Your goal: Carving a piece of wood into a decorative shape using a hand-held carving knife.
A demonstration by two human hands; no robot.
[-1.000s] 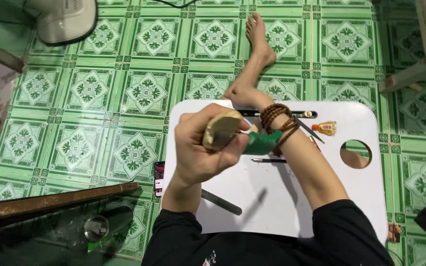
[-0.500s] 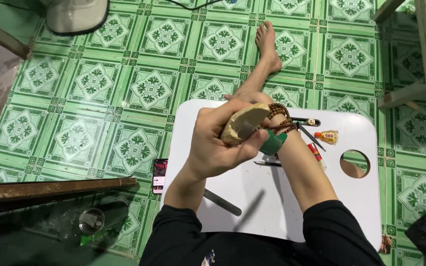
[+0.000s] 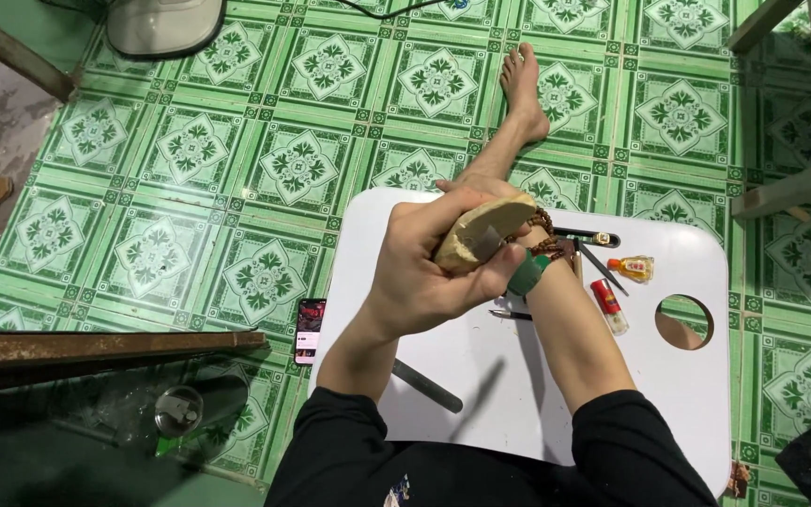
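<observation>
Green patterned floor tiles (image 3: pixel 265 169) surrounded a white lap table (image 3: pixel 696 394) that sat across the person's legs, with one bare foot (image 3: pixel 525 89) stretched out beyond it. The left hand (image 3: pixel 424 272) was raised over the table and wrapped firmly around a pale, rounded piece of wood (image 3: pixel 481 233), thumb and fingers closed on it. The right hand (image 3: pixel 529 246) was almost wholly hidden behind the wood and the left hand; its grip could not be determined, though a green handle (image 3: pixel 527 274) projected from about where the palm would be, and brown beads (image 3: pixel 546 242) circled the wrist.

On the table lay a grey flat file (image 3: pixel 427 386), a small yellow bottle (image 3: pixel 633 268), a red tube (image 3: pixel 608 305), a black pen-like tool (image 3: pixel 586 238) and a thin dark tool (image 3: pixel 511 314). A round hole (image 3: pixel 683 322) was cut in the table's right side. A phone (image 3: pixel 309 329) lay on the tiles just left of the table.

Judged from its surface, the wood was roughly shaped but plain and unfinished; finer working appeared to remain. The file and other tools lay unused on the table.
</observation>
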